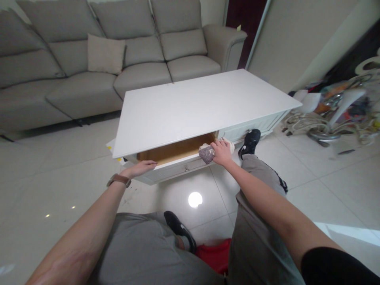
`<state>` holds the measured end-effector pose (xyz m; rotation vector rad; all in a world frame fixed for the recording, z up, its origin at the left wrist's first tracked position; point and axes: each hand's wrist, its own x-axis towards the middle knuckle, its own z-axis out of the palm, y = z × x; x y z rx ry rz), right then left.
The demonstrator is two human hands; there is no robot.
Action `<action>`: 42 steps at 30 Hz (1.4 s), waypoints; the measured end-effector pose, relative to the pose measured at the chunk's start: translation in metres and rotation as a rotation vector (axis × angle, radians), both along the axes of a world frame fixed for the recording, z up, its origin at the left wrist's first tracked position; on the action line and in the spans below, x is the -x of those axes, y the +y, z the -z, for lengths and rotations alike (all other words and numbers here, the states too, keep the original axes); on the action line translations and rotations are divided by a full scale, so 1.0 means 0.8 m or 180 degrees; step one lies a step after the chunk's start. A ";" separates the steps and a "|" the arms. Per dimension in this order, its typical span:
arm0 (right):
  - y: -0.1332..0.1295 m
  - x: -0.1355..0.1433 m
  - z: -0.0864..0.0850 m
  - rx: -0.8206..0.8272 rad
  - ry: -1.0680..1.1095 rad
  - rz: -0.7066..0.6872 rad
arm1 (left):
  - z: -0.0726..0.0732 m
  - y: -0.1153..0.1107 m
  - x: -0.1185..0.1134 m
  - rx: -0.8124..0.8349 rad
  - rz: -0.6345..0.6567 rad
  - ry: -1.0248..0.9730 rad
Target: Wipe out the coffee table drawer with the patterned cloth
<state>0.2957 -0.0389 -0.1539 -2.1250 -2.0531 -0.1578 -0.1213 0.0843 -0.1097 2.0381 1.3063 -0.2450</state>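
A white coffee table [204, 103] has its left drawer [178, 152] pulled out, with bare wood showing inside. My left hand [141, 168] rests on the drawer's left front corner, its fingers over the top edge. At the drawer's right end, my right hand [222, 152] is wrapped round a crumpled grey and white cloth [206, 153]. The cloth lies against the drawer front's top edge. A small round knob [187, 168] sits on the drawer front between my hands. To the right, the second drawer [252, 124] is closed.
Behind the table stands a grey sofa [142, 75] with a beige cushion [106, 54]. A metal chandelier-like piece [325, 126] and clutter lie on the floor at the right. My black shoes [250, 142] are near the table, and a red item [215, 255] is between my legs.
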 end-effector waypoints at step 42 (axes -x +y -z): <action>0.000 0.001 -0.001 0.0016 -0.0019 -0.0027 | 0.002 0.001 0.000 0.0024 -0.0008 0.0012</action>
